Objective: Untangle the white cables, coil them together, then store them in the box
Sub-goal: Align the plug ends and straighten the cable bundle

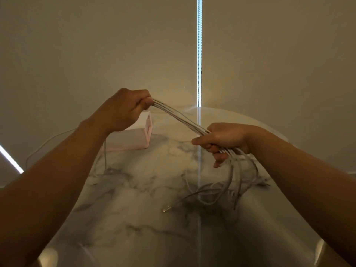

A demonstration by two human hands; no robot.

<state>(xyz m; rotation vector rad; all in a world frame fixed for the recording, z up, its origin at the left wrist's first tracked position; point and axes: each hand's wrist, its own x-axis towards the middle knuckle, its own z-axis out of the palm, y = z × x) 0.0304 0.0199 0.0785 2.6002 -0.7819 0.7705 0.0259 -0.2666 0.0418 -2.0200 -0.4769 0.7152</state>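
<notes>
Both hands, left hand and right hand, grip the thin white cables taut above the marble table, beside the pale pink box; the loose tails below could snag and re-knot.

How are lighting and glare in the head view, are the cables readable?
Head view: dim, warm light; the bright vertical gap throws a glare line down the marble table; white cables between left hand and right hand read clearly, loose ends below look soft.
</notes>
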